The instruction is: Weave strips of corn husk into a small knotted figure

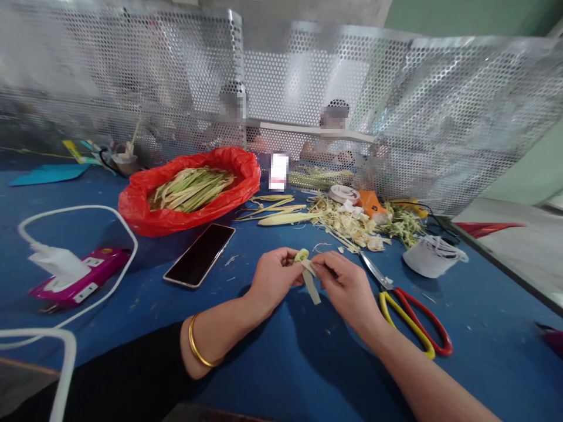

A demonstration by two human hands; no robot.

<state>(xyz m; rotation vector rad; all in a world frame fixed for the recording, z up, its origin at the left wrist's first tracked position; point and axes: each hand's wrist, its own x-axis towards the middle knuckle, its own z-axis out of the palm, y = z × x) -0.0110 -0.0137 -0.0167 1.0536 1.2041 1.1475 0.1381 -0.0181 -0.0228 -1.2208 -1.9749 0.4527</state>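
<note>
A pale green leaf strip [312, 288] is curled into a small roll at its top, and its flat end hangs down between my hands. My left hand [276, 276] pinches the strip beside the roll, fingers closed. From the other side my right hand [341, 282] grips it between thumb and fingertips. Large scissors [411, 313] with one red and one yellow handle lie just right of my right hand, blades partly apart. Beyond the hands are a long pale leaf [285, 218] and a heap of leaf scraps [347, 225].
A red plastic bag [189, 220] holds several leaf strips. Left of my hands lie a phone [200, 256] and a purple power strip [83, 278] with a white cable. A white container [428, 261] stands at right. Perforated metal panels [303, 76] close off the back; people sit behind.
</note>
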